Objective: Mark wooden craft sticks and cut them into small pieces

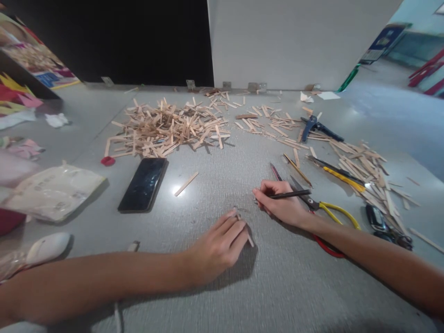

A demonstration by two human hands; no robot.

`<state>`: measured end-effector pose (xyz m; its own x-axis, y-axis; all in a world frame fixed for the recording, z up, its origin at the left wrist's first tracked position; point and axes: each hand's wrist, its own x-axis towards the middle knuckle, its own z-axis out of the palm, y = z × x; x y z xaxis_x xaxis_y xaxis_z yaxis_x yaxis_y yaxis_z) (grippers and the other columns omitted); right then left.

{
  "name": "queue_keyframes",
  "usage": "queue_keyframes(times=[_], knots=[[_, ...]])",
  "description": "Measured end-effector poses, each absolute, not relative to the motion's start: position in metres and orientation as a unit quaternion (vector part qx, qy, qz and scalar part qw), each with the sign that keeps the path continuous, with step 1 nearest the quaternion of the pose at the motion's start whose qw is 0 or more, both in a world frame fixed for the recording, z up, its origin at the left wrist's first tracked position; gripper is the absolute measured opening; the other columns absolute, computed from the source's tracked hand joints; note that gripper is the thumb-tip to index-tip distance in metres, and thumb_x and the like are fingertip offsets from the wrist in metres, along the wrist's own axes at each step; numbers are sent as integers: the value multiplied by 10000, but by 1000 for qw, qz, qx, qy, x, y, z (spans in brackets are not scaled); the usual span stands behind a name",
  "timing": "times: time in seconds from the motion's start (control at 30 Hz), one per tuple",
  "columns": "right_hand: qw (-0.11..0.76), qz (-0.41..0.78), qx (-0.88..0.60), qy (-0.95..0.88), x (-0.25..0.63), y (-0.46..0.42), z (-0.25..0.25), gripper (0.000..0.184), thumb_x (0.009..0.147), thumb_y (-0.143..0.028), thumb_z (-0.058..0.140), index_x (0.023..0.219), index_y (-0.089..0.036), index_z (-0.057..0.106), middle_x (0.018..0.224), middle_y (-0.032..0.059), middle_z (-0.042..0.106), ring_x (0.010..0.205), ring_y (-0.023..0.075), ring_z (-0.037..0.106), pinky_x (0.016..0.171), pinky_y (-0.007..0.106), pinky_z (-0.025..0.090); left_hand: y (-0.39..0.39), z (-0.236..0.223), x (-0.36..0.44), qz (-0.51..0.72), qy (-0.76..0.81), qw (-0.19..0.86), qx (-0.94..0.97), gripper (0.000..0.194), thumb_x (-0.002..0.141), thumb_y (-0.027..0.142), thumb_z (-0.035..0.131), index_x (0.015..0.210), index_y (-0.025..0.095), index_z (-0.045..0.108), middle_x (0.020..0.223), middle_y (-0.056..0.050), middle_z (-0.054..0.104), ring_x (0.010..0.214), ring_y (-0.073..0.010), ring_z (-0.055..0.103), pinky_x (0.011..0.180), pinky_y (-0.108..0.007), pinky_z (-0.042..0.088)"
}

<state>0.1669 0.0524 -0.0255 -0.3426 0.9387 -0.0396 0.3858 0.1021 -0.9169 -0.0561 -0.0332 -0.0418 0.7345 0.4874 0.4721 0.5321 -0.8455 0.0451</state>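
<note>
My left hand is closed over the grey table, its fingers pinching a small wooden stick. Most of that stick is hidden behind the fingers; one end pokes out below them. To the right, my right hand grips a slim black pen, its tip pointing left, apart from the stick. Partly under the right hand and forearm lie scissors with yellow and red handles. Just beyond that hand are a dark pencil and a yellowish pencil. A single wooden stick lies ahead of my left hand.
A heap of wooden sticks lies at the back, with more sticks at right. Blue-handled pliers and a yellow-black cutter rest among them. Leftward are a phone, a plastic packet and a white mouse.
</note>
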Motion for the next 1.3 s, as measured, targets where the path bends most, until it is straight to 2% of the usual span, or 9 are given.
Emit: queue_keyframes(times=[0.13,0.33,0.47,0.57,0.67,0.77,1.0,1.13,1.3], knots=[[301,457,-489,-680,167,52,-27,485,943,-544,700,619,-224,532,517,-21,572,411,88,443,397,223,327,-33,-45,-55,-260,-277,65,-922,271,1023,-25,473,1133,73,701,1069,-126,759,1067,-243,732,1208,-491,506],[292,469,-469,-689,165,49,-21,491,935,-541,707,599,-230,530,475,-32,537,410,95,440,403,230,323,-34,-44,-50,-267,-352,7,-897,255,1113,268,481,1181,152,698,1139,-141,753,1054,-287,709,1018,-521,561],[251,467,-459,-713,165,45,-18,504,954,-530,672,585,-237,492,482,-24,553,442,103,448,438,237,335,-32,-47,-50,-248,-348,-31,-904,247,1101,245,488,1177,166,710,1275,-160,719,1226,-308,648,1130,-543,474],[243,450,-458,-727,165,45,-19,502,949,-527,658,587,-240,461,502,-26,545,472,105,437,453,241,317,-31,-52,-50,-233,-364,-46,-901,324,1096,232,485,1366,188,658,1290,-151,685,1238,-310,607,1172,-577,432],[259,433,-463,-729,164,46,-20,485,944,-499,637,578,-239,455,510,-33,513,490,103,418,458,241,304,-29,-55,-50,-218,-380,-41,-898,436,1104,341,496,1513,211,573,1300,-160,630,1232,-344,570,1169,-650,415],[264,439,-462,-724,163,47,-20,442,938,-454,618,576,-237,488,495,-34,507,475,99,415,446,233,309,-28,-53,-51,-199,-377,-45,-904,413,1107,373,498,1471,207,597,1339,-166,598,1270,-358,554,1179,-674,400],[261,497,-473,-679,163,47,-22,479,937,-530,681,595,-234,520,468,-36,538,374,89,428,373,221,306,-27,-54,-50,-204,-381,-76,-899,287,1078,181,443,1300,192,623,1358,-157,631,1350,-325,551,1235,-641,357],[262,491,-473,-683,163,47,-21,497,927,-546,693,581,-232,521,446,-41,518,380,87,429,380,215,314,-27,-59,-50,-236,-399,-94,-881,255,1086,200,424,1308,177,548,1388,-173,638,1365,-315,558,1231,-618,385],[263,503,-484,-666,161,47,-21,473,907,-545,692,594,-231,525,471,-39,539,364,80,439,367,206,327,-26,-57,-52,-234,-384,-77,-890,153,1081,236,502,1158,170,616,1335,-159,666,1356,-343,552,1209,-635,410]])
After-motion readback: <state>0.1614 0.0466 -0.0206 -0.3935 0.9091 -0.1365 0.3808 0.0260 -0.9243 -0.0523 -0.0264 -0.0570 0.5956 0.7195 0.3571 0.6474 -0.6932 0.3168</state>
